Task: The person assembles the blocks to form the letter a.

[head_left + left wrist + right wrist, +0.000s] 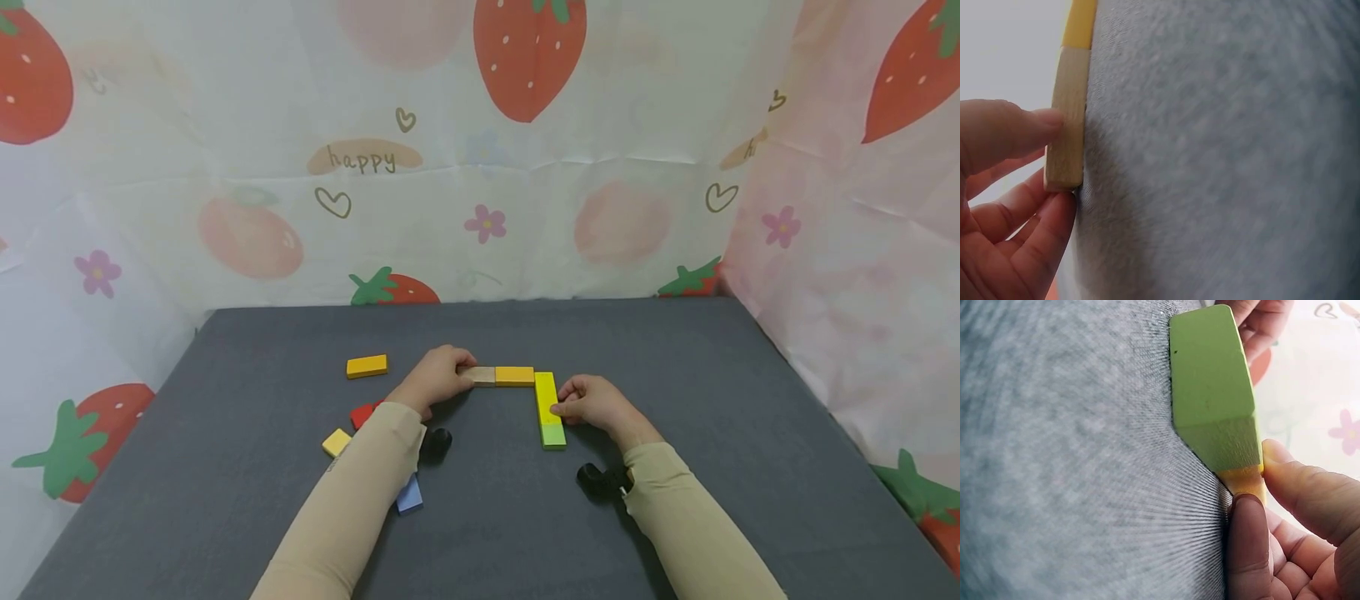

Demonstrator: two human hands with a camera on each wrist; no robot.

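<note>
Wooden block [1070,119] pinched in my left hand [431,382], its inner end touching the orange block [514,377] between my hands. My right hand [597,408] grips the yellow block [546,396] by its edge, thumb on top; the green block [552,437] sits at its near end. I judge I'm straightening a bent row; next calls for gentle, even pressure. My left sleeve [360,500] partly covers the red block [362,415] and blue block [409,497]; their full shapes I can't make out.

soft light; grey cloth [1241,150] blurred in left wrist view.
</note>
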